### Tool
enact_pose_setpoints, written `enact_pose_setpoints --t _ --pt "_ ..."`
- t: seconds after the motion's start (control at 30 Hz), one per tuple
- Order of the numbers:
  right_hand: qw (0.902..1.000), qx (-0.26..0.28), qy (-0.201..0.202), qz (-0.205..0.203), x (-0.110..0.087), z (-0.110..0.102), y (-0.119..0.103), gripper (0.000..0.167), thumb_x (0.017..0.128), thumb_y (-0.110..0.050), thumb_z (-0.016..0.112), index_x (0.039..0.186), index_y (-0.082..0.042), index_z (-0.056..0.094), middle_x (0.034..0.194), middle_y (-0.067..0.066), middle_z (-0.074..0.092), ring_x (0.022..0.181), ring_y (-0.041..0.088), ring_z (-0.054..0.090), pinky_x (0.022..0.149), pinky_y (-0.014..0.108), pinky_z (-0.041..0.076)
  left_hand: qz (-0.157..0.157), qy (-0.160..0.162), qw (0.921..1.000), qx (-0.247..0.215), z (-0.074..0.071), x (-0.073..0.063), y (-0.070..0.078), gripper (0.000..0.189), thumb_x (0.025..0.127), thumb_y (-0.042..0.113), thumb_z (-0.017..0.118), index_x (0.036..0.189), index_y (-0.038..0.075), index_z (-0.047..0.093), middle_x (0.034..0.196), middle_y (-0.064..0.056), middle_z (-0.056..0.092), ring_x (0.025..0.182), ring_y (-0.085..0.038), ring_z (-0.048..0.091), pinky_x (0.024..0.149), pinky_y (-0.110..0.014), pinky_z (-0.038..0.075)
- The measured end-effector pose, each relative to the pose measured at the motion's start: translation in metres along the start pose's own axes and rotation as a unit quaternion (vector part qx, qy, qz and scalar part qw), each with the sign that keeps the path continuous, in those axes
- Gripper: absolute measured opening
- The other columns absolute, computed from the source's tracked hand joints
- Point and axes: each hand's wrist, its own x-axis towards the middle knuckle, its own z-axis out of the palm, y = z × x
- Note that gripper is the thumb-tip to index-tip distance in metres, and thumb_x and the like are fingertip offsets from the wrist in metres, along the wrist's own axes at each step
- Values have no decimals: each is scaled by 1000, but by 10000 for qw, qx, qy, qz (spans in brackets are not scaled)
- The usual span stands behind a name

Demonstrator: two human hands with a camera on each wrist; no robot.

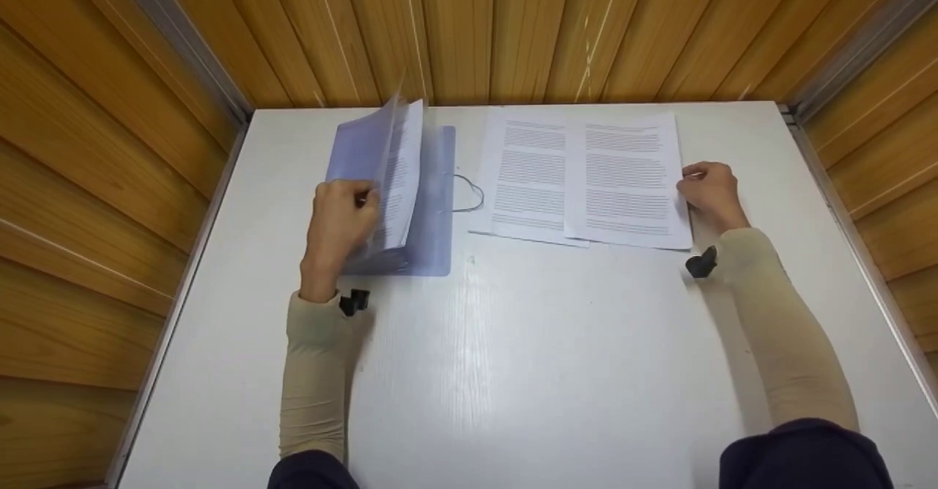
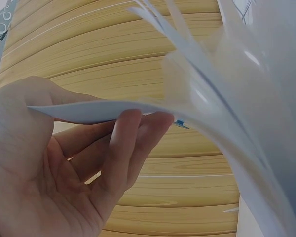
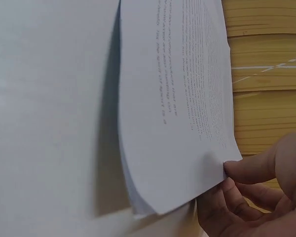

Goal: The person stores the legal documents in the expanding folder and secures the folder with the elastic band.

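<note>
The white table (image 1: 527, 342) carries everything; on its left half lies a blue folder (image 1: 434, 243), spread open with its clear leaves raised and fanned, so they could flop shut or slip out of order if let go early; right of it lie two lots of printed paper, the right-hand paper (image 1: 626, 181) overlapping the left-hand paper (image 1: 531, 174), so a sideways pull might drag both along; the left hand (image 1: 341, 218) has its fingers closed round a bent folder leaf, and too tight a squeeze could crease it; the right hand (image 1: 709, 190) pinches the right-hand paper's outer edge between thumb and fingertips, a narrow hold that may slip or buckle the page; the thin cord (image 1: 481, 195) loops out from the folder's edge, where a paper could snag.
</note>
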Motion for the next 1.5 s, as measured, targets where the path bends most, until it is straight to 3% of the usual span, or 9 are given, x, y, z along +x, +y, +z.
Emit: enact_pose_setpoints --t 0.17,0.3,0.43,0.63,0.77,0.9,1.1,1.23,1.5 --pt "9970 653 -322 270 1 -6 2 53 103 -18 58 152 -1 50 136 19 60 99 16 64 79 22 55 40 23 10000 5 -1 1 1 27 95 4 58 101 -7 82 90 -20 78 76 -27 69 66 -41 55" --pt "9860 1339 -768 631 -1 -13 6 58 104 -20 62 158 -8 43 145 13 55 110 15 63 92 24 55 98 55 9999 3 -2 2 1 28 93 2 56 96 -7 82 85 -19 77 73 -26 67 65 -39 53" --pt "9768 1695 -1053 777 -4 -19 8 61 105 -22 65 160 -12 41 145 8 53 114 16 62 98 27 54 141 80 9999 15 -2 2 1 27 92 2 56 91 -7 82 81 -17 75 70 -24 65 63 -36 51" --pt "9686 1983 -1262 805 -7 -25 7 60 105 -22 67 159 -14 42 121 -8 63 108 11 61 92 23 54 134 44 9999 31 -2 2 1 26 94 3 58 85 -7 80 77 -16 74 67 -23 62 60 -35 49" --pt "9597 2326 -1367 781 -11 -27 4 60 105 -20 67 158 -14 42 114 -13 65 110 11 60 91 21 53 56 31 10000 -8 -3 1 0 26 96 4 59 98 -8 82 87 -20 77 73 -26 67 64 -39 54" --pt "9529 2569 -1382 828 -15 -28 0 60 104 -18 69 158 -15 43 115 -12 66 110 11 61 90 21 54 -6 20 10000 -25 -4 0 0 27 96 5 59 102 -8 82 91 -21 78 76 -28 70 66 -41 56" --pt "9437 2905 -1414 707 -20 -29 -5 60 104 -13 68 158 -13 43 103 -13 73 93 10 68 83 23 57 4 26 10000 -44 -3 1 0 27 96 5 59 102 -7 82 91 -21 78 78 -28 71 67 -42 57" --pt "9354 3159 -1474 601 -24 -29 -9 57 104 -10 66 157 -13 44 102 -11 75 91 11 70 82 24 58 42 12 10000 -56 -3 0 0 27 96 5 58 100 -7 82 88 -20 78 73 -26 68 64 -40 55" --pt "9193 3620 -1492 400 -31 -22 -20 42 102 -7 70 140 -14 55 104 -6 76 93 13 73 81 27 59 5 -17 10000 -65 -1 0 -1 27 96 5 58 101 -6 83 89 -19 79 75 -26 70 65 -39 55"
